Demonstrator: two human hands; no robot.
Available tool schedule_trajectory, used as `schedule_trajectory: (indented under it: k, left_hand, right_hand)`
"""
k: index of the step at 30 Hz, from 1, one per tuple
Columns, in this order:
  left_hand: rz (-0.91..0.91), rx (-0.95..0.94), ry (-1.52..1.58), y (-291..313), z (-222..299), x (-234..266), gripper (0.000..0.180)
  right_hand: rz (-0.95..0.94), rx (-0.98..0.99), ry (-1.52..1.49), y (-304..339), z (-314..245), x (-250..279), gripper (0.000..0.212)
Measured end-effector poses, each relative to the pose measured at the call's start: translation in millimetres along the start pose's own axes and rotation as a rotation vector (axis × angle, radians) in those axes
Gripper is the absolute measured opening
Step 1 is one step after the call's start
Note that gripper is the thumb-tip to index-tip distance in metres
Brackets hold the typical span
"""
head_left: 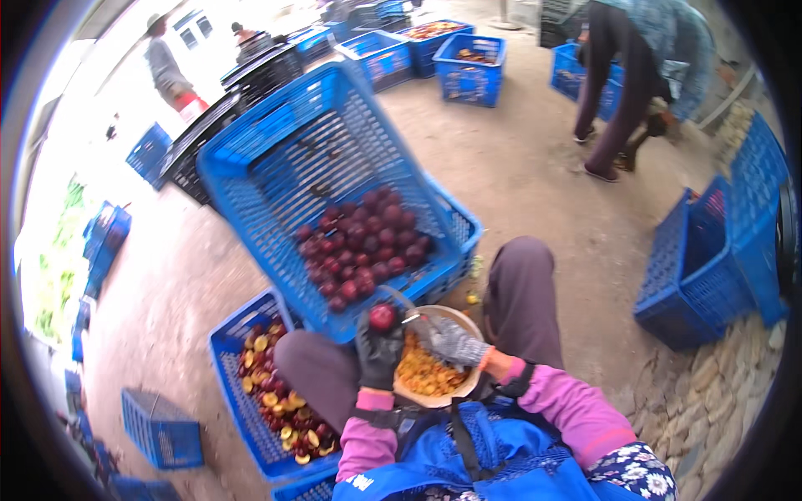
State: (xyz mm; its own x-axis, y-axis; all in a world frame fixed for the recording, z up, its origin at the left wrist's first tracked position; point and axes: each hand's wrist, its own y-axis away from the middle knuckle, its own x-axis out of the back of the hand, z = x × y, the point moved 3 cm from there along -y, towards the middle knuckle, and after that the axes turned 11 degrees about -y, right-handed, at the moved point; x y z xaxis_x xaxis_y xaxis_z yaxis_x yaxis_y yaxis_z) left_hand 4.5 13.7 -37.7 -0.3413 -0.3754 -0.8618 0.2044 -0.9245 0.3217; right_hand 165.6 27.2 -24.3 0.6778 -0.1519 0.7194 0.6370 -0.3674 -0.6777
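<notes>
My left hand point(380, 351), in a black glove, holds a dark red plum point(383, 316) up above my lap. In a grey patterned glove, my right hand point(451, 341) is closed on a thin curved metal tool point(398, 296), seemingly a blade, whose tip arcs near the plum. A pale round bowl point(433, 402) between my knees contains orange-yellow pits point(428, 369). Straight ahead, a blue crate point(271, 179) tilts toward me with whole plums point(368, 242) gathered at its lower end. Beside my left knee, a blue crate point(232, 409) carries halved plums point(288, 417) showing yellow flesh.
Another blue crate point(459, 221) supports the tilted one. Black crates point(209, 142) stand behind it. At the right, blue crates point(702, 250) sit by a stone edge point(710, 401). A person point(635, 75) bends over at the far right; another person point(167, 63) is far left.
</notes>
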Motion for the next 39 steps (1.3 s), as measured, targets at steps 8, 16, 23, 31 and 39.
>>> schedule_trajectory:
  k: [8,16,23,31,39]
  left_hand:
    - [-0.066,-0.134,-0.408,44,11,-38,0.032]
    - [-0.116,-0.222,-0.558,48,-4,-50,0.024]
    - [-0.114,-0.141,-0.497,39,-4,-40,0.032]
    - [-0.074,-0.107,-0.353,28,-10,-25,0.038]
    - [-0.103,-0.099,-0.489,28,-16,-23,0.032]
  right_hand:
    - [-0.202,-0.100,-0.088,-9,-38,17,0.029]
    - [-0.182,-0.200,-0.191,-12,-37,21,0.025]
    - [-0.123,-0.140,-0.195,-8,-36,11,0.022]
    - [-0.149,-0.253,-0.253,-8,-32,5,0.021]
    - [-0.229,-0.473,-0.266,-10,-33,-9,0.024]
